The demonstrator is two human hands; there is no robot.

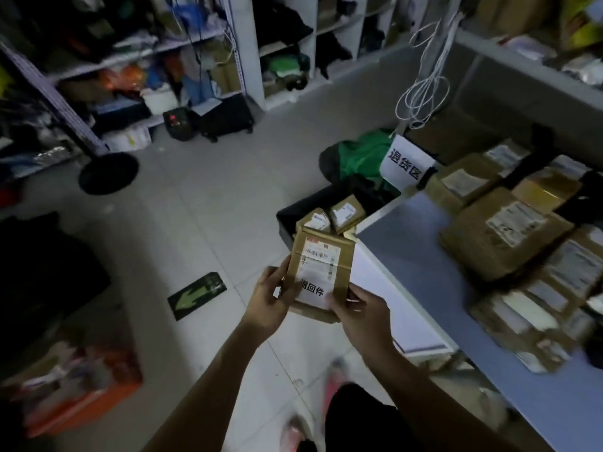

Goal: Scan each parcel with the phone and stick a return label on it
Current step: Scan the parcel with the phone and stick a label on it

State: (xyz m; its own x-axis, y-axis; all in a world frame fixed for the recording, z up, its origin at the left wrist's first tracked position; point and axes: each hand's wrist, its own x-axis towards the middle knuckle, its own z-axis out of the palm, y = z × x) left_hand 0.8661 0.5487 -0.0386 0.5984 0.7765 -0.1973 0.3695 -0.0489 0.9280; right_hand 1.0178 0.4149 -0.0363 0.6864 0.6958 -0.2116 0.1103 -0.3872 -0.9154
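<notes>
A brown cardboard parcel (345, 261) is held up in front of the person over the tiled floor (208, 223), just left of the blue counter (411, 256) and near the black bin (283, 217). The left hand (272, 300) grips the parcel's lower left edge, its fingers curled behind the box and its thumb lying on the front. The right hand (359, 318) grasps the lower right corner, its thumb pressing the face of the box. Between the two thumbs sits a white return label (314, 290) printed 退回件, stuck below the shipping label (321, 254). Two small parcels (346, 213) lie in the bin just beyond the held one. More parcels (502, 236) are piled on the counter well to the right of the hands, and a white sign (406, 163) reading 退货区 hangs at the counter's far end
</notes>
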